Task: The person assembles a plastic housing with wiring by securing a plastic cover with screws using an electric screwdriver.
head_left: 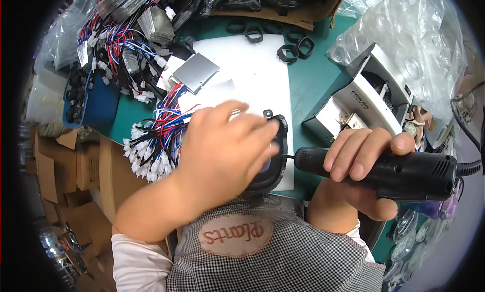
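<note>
Black curved plastic housing (pixel 277 155) w/ raised rim and small tab on top; lies on white foam sheet (pixel 257 65) at desk's near edge. Left hand (pixel 222 155) covers it, fingers together, pressing down. Right hand (pixel 361 163) wrapped around black electric screwdriver (pixel 404 171), bit at housing's right edge. Green bench mat (pixel 313 85) cluttered: red-blue-white wire harnesses (pixel 151 135), black rings (pixel 295 48), plastic bags (pixel 419 44).

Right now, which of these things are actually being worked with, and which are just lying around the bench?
In use:
- left hand pressing on the black plastic housing
- right hand gripping the black electric screwdriver, its bit against the housing
- white foam sheet beneath

Lying about:
- wire bundles with white connectors
- black plastic rings
- clear plastic bags
- blue bin
</note>
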{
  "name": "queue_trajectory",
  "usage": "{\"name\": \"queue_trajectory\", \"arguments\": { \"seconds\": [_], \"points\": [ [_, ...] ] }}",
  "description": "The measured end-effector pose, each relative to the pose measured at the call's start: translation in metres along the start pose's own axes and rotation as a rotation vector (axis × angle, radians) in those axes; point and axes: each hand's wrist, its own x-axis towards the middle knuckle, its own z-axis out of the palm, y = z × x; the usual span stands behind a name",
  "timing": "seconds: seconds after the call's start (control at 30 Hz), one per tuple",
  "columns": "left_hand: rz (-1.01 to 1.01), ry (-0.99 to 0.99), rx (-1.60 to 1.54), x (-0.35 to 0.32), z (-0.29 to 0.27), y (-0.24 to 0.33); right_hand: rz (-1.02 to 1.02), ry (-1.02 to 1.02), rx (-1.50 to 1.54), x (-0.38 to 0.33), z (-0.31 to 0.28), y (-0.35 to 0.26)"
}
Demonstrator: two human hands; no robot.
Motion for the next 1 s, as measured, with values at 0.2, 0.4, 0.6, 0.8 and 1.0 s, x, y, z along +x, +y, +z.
{"name": "queue_trajectory", "arguments": {
  "seconds": [0.2,0.4,0.6,0.8,1.0],
  "points": [
    [-0.072,-0.074,0.177,0.084,0.062,-0.059,0.006,0.039,0.03,0.003,0.002,0.001],
    [-0.18,-0.296,0.152,0.118,0.096,-0.08,0.013,0.088,0.024,0.0,0.001,-0.001],
    [-0.313,-0.163,-0.152,0.098,0.054,-0.088,0.014,-0.002,0.025,0.003,-0.005,-0.005],
    [-0.665,-0.176,-0.92,0.04,-0.014,-0.057,-0.015,-0.033,0.021,0.002,-0.006,-0.001],
    [-0.231,-0.335,-0.485,-0.028,-0.03,-0.028,0.002,-0.037,0.028,0.002,-0.004,0.001]
  ]
}}
